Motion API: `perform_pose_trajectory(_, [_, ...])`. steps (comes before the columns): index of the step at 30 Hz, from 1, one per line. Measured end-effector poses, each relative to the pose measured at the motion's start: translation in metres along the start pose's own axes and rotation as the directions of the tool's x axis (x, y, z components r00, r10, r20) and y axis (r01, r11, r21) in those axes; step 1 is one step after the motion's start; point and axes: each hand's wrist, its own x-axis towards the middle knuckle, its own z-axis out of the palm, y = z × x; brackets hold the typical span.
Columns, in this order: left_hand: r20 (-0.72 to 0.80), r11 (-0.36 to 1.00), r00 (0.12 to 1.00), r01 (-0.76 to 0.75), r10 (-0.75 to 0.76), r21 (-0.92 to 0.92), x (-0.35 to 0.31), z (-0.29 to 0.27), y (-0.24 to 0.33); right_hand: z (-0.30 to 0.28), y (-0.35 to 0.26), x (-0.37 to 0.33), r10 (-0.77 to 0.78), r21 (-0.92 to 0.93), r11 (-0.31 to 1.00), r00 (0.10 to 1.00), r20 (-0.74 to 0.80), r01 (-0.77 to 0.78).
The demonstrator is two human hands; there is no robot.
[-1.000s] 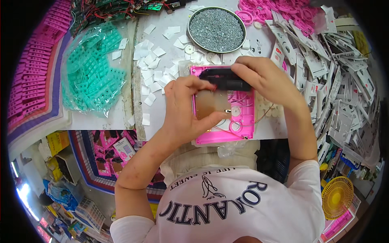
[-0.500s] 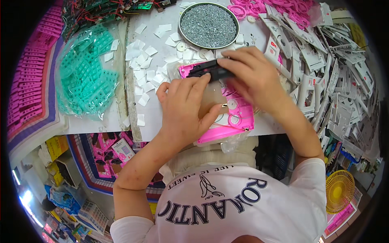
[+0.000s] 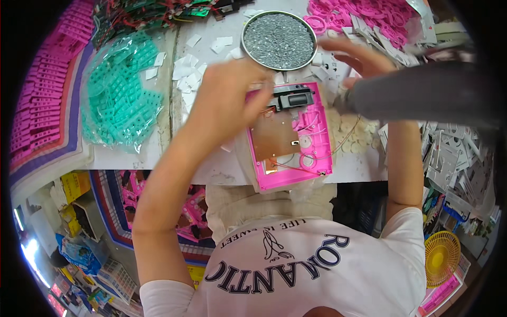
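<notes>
A pink plastic casing (image 3: 288,182) lies open-side up on the table in front of me. Inside it are a brown circuit board (image 3: 275,138), thin wires and a black part (image 3: 293,99) seated along its far end. My left hand (image 3: 229,92), smeared by motion, is over the casing's far left corner; what its fingers do is unclear. To the right, my right hand (image 3: 369,61) has its fingers apart. A dark grey power screwdriver (image 3: 417,95), blurred and close to the camera, slants across in front of the right hand and wrist, its narrow end toward the casing.
Beyond the casing stands a round metal dish (image 3: 244,39) full of small screws. White paper squares (image 3: 190,79) are scattered to the left, beside a clear bag of turquoise parts (image 3: 121,95). Pink rings (image 3: 364,18) and white printed pieces (image 3: 449,153) crowd the right.
Both hands have come off the black part, which now sits in the casing. The left hand moved up and left, the right hand right. The grey screwdriver has come into view.
</notes>
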Motion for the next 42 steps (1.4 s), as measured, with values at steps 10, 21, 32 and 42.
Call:
perform_pose_trajectory(10, [-0.020, 0.891, 0.991, -0.110, 0.132, 0.440, 0.085, 0.049, -0.044, 0.032, -0.102, 0.038, -0.245, 0.598, 0.710, 0.927, -0.284, 0.371])
perform_pose_trajectory(21, [-0.021, 0.976, 0.977, -0.214, 0.213, -0.043, 0.018, 0.005, 0.036, 0.042, -0.080, 0.020, -0.247, 0.586, 0.632, 0.849, -0.468, 0.507])
perform_pose_trajectory(32, [-0.232, 0.957, 0.960, -0.209, 0.160, -0.204, -0.011, 0.031, 0.043, 0.051, -0.087, 0.019, -0.386, 0.587, 0.596, 0.836, -0.390, 0.549])
perform_pose_trajectory(42, [-0.295, 0.990, 0.948, -0.137, 0.124, -0.025, -0.006, 0.032, 0.049, 0.052, -0.088, 0.023, -0.279, 0.560, 0.669, 0.863, -0.421, 0.489])
